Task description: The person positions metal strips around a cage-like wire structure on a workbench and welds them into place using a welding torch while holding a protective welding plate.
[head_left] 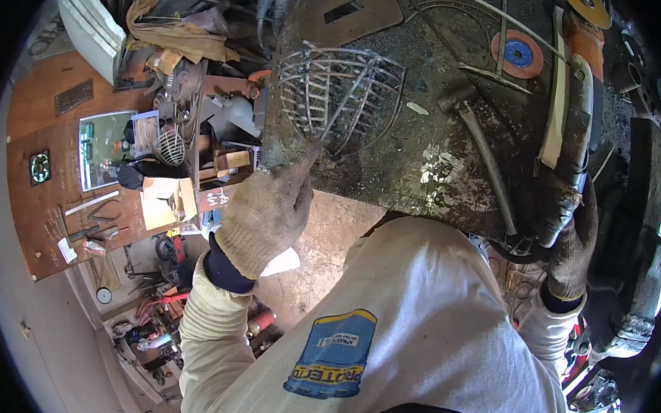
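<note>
On the dark, stained workbench rests a curved metal wire cage with many thin ribs. My left hand, in a dirty knitted glove, has its fingers closed at the cage's near end. A thin bar runs from those fingertips across the ribs; whether it belongs to the cage I cannot tell. At the right edge of the bench, my gloved right hand wraps round the taped near end of an angle grinder. The grinder's orange part points away from me, and its fingers' grip is partly hidden behind the body.
A hammer lies between cage and grinder. Beyond are a reddish abrasive disc, a flat metal plate and cables. A wooden table at left holds a second wire cage, papers and tools. Dark machinery flanks my right.
</note>
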Available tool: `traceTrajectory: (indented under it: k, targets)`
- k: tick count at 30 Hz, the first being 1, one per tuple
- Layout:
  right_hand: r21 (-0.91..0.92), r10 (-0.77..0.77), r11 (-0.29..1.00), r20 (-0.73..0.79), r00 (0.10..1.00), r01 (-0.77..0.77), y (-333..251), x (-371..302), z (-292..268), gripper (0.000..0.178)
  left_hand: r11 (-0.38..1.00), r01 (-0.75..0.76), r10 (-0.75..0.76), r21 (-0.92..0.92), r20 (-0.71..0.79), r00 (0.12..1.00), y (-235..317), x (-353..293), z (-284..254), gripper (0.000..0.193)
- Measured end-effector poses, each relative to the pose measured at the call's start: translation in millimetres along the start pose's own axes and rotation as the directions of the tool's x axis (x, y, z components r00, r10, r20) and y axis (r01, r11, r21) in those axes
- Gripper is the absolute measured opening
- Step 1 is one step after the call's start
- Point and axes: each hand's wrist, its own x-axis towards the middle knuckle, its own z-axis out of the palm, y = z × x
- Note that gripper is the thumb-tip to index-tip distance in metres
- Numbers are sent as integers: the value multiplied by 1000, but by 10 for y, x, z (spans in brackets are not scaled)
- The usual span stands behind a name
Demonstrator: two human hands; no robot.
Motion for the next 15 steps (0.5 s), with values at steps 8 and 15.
traceTrajectory:
  k: [8, 15]
  targets:
    - [-271, 27, 963, 53, 998, -12, -414, 80, -18, 67, 995, -72, 59, -69, -177, 982, 2, 92, -73, 49]
    - [-460, -35, 888, -48, 998, 9, -675, 142, -7, 45, 991, -94, 71, -95, -222, 972, 8, 89, -71, 50]
